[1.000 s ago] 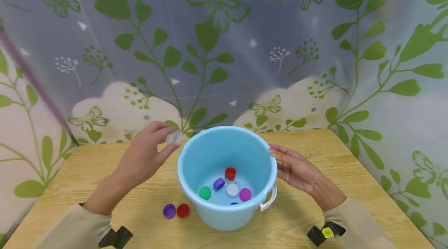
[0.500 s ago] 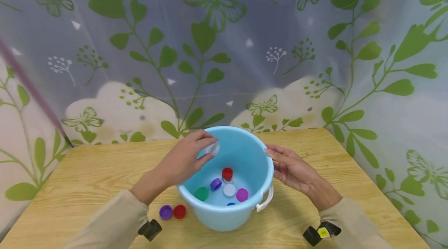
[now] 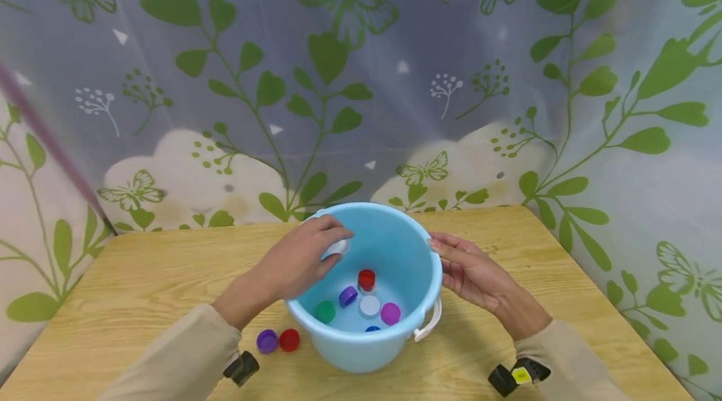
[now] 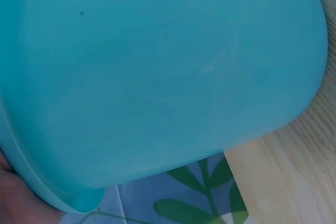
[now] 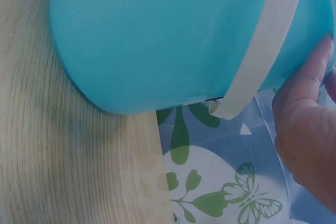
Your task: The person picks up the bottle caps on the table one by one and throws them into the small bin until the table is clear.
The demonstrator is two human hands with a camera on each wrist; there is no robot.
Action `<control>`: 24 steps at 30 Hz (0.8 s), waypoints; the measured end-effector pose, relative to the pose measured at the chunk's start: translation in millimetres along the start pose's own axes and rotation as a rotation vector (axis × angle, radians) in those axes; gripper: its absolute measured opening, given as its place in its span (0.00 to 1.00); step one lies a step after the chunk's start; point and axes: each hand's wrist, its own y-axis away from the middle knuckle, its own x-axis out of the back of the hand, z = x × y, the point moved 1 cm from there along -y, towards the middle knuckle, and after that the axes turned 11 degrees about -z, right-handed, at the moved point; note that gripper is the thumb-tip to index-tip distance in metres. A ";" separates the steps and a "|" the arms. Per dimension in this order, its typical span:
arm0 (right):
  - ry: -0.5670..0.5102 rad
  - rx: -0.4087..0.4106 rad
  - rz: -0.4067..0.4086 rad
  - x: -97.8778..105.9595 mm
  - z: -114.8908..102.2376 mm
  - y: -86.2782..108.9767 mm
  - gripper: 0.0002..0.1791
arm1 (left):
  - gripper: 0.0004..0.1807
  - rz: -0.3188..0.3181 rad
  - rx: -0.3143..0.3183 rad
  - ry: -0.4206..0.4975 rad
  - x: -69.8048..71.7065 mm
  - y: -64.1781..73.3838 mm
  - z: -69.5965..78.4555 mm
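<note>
My left hand (image 3: pixel 304 257) reaches over the left rim of a light blue bucket (image 3: pixel 361 354) and pinches a whitish translucent bottle cap (image 3: pixel 338 248) inside its mouth. Fingers hide part of that cap. At the right rim, my right hand (image 3: pixel 474 272) grips the bucket's edge, thumb on top and other fingers outside. On the bucket floor lie a red cap (image 3: pixel 366 279), a purple cap (image 3: pixel 348 296), a green cap (image 3: pixel 324 312), a white cap (image 3: pixel 369 307), a magenta cap (image 3: pixel 390 313) and a partly hidden blue cap (image 3: pixel 372 329).
Left of the bucket, another purple cap (image 3: pixel 267 341) and another red cap (image 3: pixel 290 340) lie on the wooden table (image 3: pixel 186 288). A white handle (image 5: pixel 262 45) hangs on the bucket. Behind the table stands a leaf-patterned curtain (image 3: pixel 361 106).
My left hand has moved right with the translucent cap, from beside the bucket to over its rim and into the mouth. My right hand keeps its place on the rim.
</note>
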 end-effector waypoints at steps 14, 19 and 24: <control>0.013 -0.001 0.016 -2.2 0.8 0.1 0.13 | 0.10 0.580 0.087 0.162 0.2 22.3 -21.9; 0.018 -0.004 0.020 -2.9 0.6 0.3 0.14 | 0.11 0.582 0.190 0.179 -9.3 47.2 -41.8; 0.013 -0.007 0.017 -3.3 0.0 0.2 0.14 | 0.12 0.416 0.308 0.174 -27.9 74.2 -54.6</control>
